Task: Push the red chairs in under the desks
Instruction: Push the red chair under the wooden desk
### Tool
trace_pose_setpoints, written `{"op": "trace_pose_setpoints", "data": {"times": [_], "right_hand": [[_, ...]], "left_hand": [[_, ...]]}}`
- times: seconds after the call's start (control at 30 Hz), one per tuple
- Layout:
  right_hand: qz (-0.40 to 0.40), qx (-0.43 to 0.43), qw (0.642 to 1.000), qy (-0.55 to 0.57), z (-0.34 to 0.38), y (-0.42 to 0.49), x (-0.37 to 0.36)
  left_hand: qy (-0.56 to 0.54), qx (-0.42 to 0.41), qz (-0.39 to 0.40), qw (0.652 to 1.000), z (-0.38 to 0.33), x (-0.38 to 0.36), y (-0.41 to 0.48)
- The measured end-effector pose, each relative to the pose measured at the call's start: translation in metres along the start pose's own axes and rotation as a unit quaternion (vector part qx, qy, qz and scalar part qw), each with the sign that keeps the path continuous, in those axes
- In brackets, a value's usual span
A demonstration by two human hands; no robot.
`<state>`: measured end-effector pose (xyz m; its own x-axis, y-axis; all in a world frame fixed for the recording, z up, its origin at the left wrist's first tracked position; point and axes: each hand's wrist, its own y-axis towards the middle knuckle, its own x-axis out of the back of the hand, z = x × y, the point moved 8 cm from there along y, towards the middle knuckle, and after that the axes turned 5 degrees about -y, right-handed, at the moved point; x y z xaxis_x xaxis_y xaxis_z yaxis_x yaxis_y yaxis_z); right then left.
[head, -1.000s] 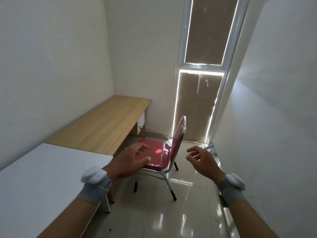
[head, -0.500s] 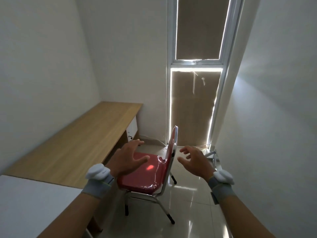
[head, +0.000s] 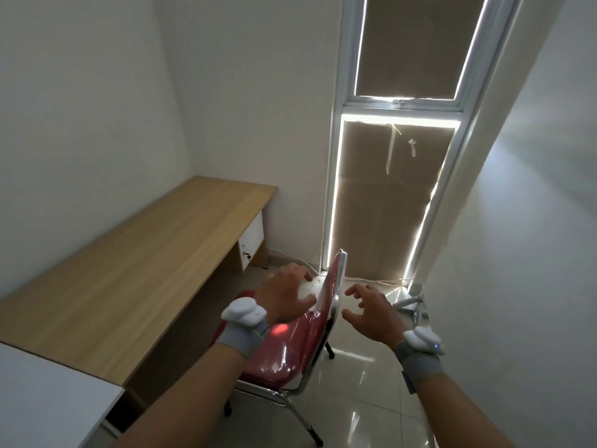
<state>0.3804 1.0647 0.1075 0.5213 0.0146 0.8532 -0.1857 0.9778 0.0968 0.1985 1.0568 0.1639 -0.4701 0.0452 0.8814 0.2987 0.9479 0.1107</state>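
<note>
A red chair [head: 284,354] with a chrome frame stands on the tiled floor beside the long wooden desk [head: 135,273], its seat turned toward the desk and its backrest edge-on to me. My left hand [head: 286,295] hovers over the seat just left of the backrest, fingers spread. My right hand [head: 371,313] is open on the other side, a little right of the backrest. Neither hand clearly touches the chair.
A white desk corner [head: 48,399] sits at the lower left. A white drawer unit [head: 252,236] hangs under the wooden desk's far end. A tall covered window [head: 387,202] fills the end wall, with a metal stand [head: 410,305] at its foot. White walls close in on both sides.
I have come closer to the chair; it now sits right below my hands. Both hands have reached forward to either side of the backrest.
</note>
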Motion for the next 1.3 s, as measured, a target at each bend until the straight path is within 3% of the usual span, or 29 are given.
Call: {"op": "trace_pose_setpoints", "data": {"times": [0.3,0.67,1.2,1.3], "right_hand": [[0.073,0.058,0.986,-0.137,-0.044,0.122,-0.018],[0.122,0.156,0.949,-0.246,-0.073,0.201,-0.061],[0.247,0.393,0.823,-0.329,-0.112,0.279,-0.118],[0.247,0.421,0.816,-0.31,-0.115,0.284,-0.124]], "left_hand": [[0.022,-0.024,-0.012,0.999,0.03,-0.044,0.135],[0.098,0.004,0.009,0.995,0.049,-0.084,0.198],[0.1,0.234,0.015,0.967,0.067,-0.183,0.229],[0.067,0.267,0.016,0.961,0.069,-0.192,0.22]]}}
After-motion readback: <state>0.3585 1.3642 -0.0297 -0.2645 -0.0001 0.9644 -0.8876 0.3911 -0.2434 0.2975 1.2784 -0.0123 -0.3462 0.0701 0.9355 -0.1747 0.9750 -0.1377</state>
